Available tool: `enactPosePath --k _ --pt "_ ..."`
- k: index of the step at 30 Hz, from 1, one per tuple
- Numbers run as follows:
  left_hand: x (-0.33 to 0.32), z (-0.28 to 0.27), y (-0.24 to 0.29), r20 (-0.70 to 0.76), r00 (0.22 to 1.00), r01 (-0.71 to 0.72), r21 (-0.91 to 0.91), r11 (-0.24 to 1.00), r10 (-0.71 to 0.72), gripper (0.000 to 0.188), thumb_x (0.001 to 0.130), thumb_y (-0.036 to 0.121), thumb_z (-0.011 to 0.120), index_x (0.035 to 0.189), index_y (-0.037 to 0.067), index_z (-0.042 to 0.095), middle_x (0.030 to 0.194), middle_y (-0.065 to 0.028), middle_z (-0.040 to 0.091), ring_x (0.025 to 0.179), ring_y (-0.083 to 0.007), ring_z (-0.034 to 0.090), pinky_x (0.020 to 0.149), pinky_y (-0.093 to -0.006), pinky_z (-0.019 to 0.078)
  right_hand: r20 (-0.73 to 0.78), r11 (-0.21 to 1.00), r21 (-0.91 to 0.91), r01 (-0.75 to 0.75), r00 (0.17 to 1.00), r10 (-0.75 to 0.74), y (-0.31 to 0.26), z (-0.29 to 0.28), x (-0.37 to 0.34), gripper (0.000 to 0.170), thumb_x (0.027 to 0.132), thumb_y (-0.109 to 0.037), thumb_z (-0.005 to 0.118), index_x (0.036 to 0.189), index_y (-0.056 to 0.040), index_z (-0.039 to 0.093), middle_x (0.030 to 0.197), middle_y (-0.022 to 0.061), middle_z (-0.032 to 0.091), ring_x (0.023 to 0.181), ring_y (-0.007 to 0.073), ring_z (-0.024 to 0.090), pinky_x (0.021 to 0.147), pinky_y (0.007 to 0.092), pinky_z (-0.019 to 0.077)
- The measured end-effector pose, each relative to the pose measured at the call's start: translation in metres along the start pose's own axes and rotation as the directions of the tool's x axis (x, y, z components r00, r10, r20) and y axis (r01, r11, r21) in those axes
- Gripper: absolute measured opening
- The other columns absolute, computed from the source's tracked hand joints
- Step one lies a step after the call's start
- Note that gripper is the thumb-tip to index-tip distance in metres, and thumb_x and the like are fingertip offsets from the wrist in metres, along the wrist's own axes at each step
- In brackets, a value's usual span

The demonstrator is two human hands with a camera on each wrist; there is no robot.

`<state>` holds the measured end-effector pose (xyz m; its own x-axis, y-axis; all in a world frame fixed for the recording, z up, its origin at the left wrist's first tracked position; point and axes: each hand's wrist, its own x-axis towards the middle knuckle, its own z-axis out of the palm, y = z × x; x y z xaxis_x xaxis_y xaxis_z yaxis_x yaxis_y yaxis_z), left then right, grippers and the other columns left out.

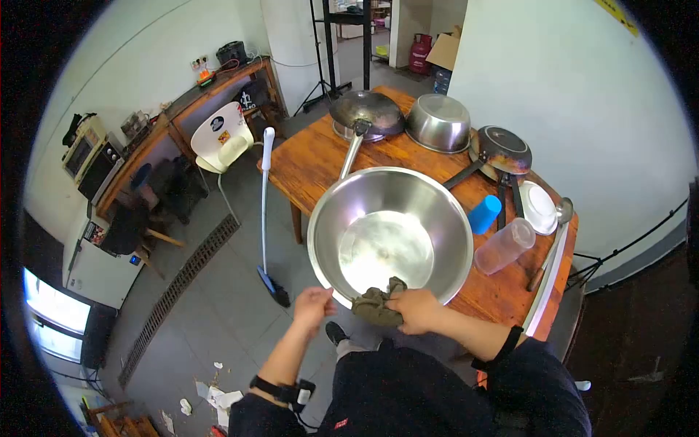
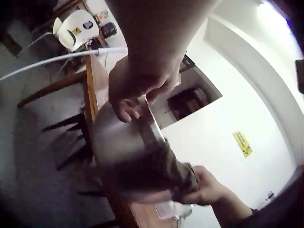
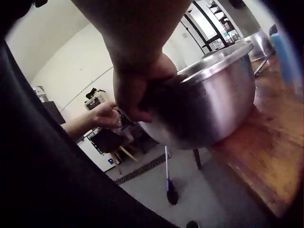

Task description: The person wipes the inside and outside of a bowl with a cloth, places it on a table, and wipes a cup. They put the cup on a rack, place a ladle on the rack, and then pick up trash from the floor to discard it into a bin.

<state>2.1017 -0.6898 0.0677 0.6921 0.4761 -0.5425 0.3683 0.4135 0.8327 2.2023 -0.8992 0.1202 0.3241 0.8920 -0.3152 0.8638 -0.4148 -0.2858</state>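
A large stainless steel basin (image 1: pixel 389 191) stands at the front edge of the wooden table, its mouth facing up and its near side reaching past the edge. My right hand (image 1: pixel 421 311) grips a crumpled dark green cloth (image 1: pixel 375 309) against the near rim, and part of the cloth folds over to the inside. In the right wrist view the right hand (image 3: pixel 142 88) bends over the rim, with the cloth mostly in shadow. At the near left rim, my left hand (image 1: pixel 313 309) pinches the edge; the left wrist view has its fingers (image 2: pixel 126 111) outside and the thumb opposite.
Behind the basin are a wok (image 1: pixel 367 113), an upturned steel bowl (image 1: pixel 439 122) and stacked pans (image 1: pixel 504 149). To its right stand a blue cup (image 1: pixel 485 215), a clear plastic cup (image 1: pixel 504 246) and a ladle (image 1: pixel 563 211). A long-handled brush (image 1: pixel 266 197) leans at the table's left.
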Motion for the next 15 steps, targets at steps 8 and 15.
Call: enactPosePath --k 8,15 --pt "-0.004 0.004 0.007 -0.036 0.999 -0.033 -0.132 0.991 0.028 0.016 0.075 0.009 0.057 0.082 0.004 0.044 0.065 -0.0062 0.052 0.056 -0.0151 0.053 0.050 -0.0273 0.0461 0.040 1.000 0.028 0.013 0.999 -0.014 -0.002 0.005 0.004 0.047 0.056 -0.024 0.063 0.100 -0.0112 0.052 0.094 0.0071 0.052 0.086 0.0244 0.052 0.070 0.0358 0.0441" --pt "0.007 0.002 -0.007 -0.021 0.995 -0.104 -0.125 0.987 0.102 0.012 0.074 0.008 0.055 0.077 0.001 0.046 0.064 -0.0062 0.052 0.052 -0.0131 0.051 0.047 -0.0248 0.0453 -0.047 0.995 0.067 0.073 0.996 -0.070 0.003 0.014 -0.002 0.043 0.057 -0.023 0.062 0.097 -0.0106 0.052 0.091 0.0070 0.052 0.084 0.0248 0.053 0.067 0.0370 0.0446"
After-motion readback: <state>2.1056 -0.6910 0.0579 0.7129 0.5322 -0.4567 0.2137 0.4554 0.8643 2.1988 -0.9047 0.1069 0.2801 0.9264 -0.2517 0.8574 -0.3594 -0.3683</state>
